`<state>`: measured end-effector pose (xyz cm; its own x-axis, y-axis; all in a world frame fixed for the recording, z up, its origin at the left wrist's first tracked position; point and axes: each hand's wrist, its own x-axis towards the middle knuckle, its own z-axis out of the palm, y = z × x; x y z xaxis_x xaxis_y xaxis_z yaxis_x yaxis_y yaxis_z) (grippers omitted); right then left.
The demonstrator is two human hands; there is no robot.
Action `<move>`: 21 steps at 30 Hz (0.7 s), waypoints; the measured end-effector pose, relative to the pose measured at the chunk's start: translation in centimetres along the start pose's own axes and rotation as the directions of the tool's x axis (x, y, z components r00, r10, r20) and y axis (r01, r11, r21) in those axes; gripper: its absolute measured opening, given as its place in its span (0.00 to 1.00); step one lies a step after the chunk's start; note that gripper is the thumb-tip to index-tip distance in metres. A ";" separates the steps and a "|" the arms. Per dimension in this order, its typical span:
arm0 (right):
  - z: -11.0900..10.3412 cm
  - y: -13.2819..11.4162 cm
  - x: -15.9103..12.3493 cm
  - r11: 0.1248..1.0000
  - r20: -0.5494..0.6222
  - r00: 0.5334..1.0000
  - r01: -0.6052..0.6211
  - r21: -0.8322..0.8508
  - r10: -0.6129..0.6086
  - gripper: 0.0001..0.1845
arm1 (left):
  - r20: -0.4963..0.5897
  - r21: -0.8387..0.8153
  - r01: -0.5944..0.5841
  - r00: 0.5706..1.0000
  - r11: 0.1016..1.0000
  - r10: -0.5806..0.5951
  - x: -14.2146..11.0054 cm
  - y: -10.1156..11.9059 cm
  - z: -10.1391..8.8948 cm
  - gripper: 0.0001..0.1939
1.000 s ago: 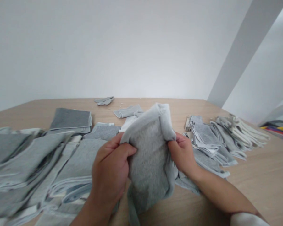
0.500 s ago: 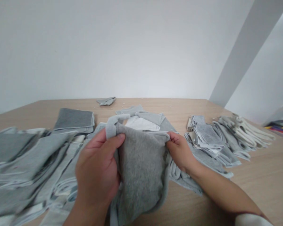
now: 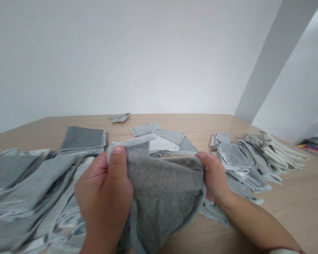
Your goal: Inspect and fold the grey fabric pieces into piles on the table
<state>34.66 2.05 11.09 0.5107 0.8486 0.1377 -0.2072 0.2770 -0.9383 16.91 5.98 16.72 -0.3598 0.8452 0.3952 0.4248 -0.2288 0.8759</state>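
A piece of grey knit fabric (image 3: 166,190) is stretched between my two hands above the table, its lower part hanging down. My left hand (image 3: 106,190) pinches its upper left corner, thumb on top, where a lighter grey strip (image 3: 135,141) sticks out to the right. At the upper right corner, my right hand (image 3: 214,176) grips the edge with the fingers closed. The fabric's top edge runs nearly level between the hands, and its right side curves inward with folds. The bottom end drops out of view.
Folded grey fabric stacks (image 3: 37,183) cover the left of the table, with a darker folded pile (image 3: 83,139) behind. White and grey pieces (image 3: 169,137) lie at the middle back. More grey and cream stacks (image 3: 238,155) are on the right. A small scrap (image 3: 119,118) sits near the wall.
My hands have moved apart, the left one to the left and the right one to the right, pulling the fabric's top edge wider. The light strip now lies flatter, pointing right.
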 end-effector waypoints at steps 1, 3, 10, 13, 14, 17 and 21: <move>-0.1 0.0 0.0 1.000 0.063 0.998 -0.017 0.002 0.017 0.16 | -0.004 -0.014 0.020 1.000 1.000 -0.020 0.0 0.0 0.0 0.24; -0.3 -0.1 -0.2 0.996 0.243 0.967 -0.064 -0.066 0.078 0.18 | 0.019 -0.077 0.064 0.998 0.995 -0.062 0.3 -0.1 0.0 0.24; -0.7 -0.6 -0.9 0.997 0.416 0.908 -0.034 -0.069 0.059 0.10 | 0.070 0.021 0.247 0.966 0.969 -0.248 1.9 0.0 -0.3 0.25; -0.2 -0.7 -0.9 0.978 0.109 0.989 0.080 0.193 -0.102 0.11 | 0.140 -0.119 0.355 0.931 0.927 -0.338 2.4 -0.2 0.0 0.23; -0.1 -0.7 -0.9 0.969 0.028 0.992 0.114 0.217 -0.123 0.11 | 0.208 -0.214 0.395 0.912 0.893 -0.354 2.5 -0.4 0.2 0.21; 0.2 -0.7 -0.9 0.975 -0.077 0.989 0.137 0.177 -0.125 0.12 | 0.378 -0.397 0.490 0.858 0.776 -0.349 2.5 -1.3 0.7 0.16; 0.2 -0.7 -0.8 0.979 -0.079 0.991 0.118 0.169 -0.106 0.14 | 0.318 -0.477 0.464 0.883 0.747 -0.345 2.3 -2.7 1.1 0.16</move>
<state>34.26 1.23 11.68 0.5944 0.7762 0.2104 -0.2835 0.4470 -0.8484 15.86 9.13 14.94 -0.2006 0.9788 -0.0414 -0.2457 -0.0094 0.9693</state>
